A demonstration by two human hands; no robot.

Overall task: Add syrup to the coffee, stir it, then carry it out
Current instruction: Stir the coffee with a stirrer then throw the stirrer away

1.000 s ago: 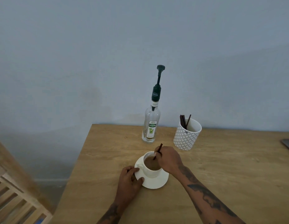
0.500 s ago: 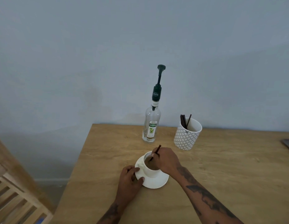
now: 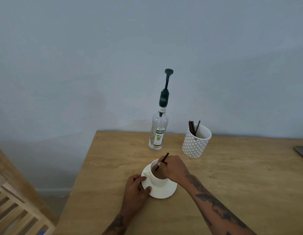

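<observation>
We see the cup (image 3: 156,177) on its saucer (image 3: 164,191) near the table's (image 3: 232,192) left edge, toward the front, with brown coffee (image 3: 158,173) up fairly high inside. Right hand (image 3: 174,168) pinches a thin dark stirrer (image 3: 161,161) between fingertips, lower end dipped in the coffee, upper end sticking out toward the back edge. Left hand (image 3: 136,189) grips the saucer rim on the left side, thumb on top, bracing it; the cup handle points at that hand. We judge the step as stirring, syrup likely already in, carry-out not yet done. Handling: cup and saucer look ceramic, so stiff, fragile, glazed and a bit slippery, moderately heavy with liquid; cup sits loose on the saucer and can slide or slosh. We'd take the saucer by the rim from both sides, level, or pinch the handle with the other hand under the saucer. Stirrer is light and slender, wants only a fingertip pinch. Bottle (image 3: 158,133) stands upright near the back edge, clear glass, pump top, only a little liquid at the bottom as far as we can tell. Patterned holder (image 3: 195,141) just right of it holds several more dark stirrers. Both well clear of the cup.
</observation>
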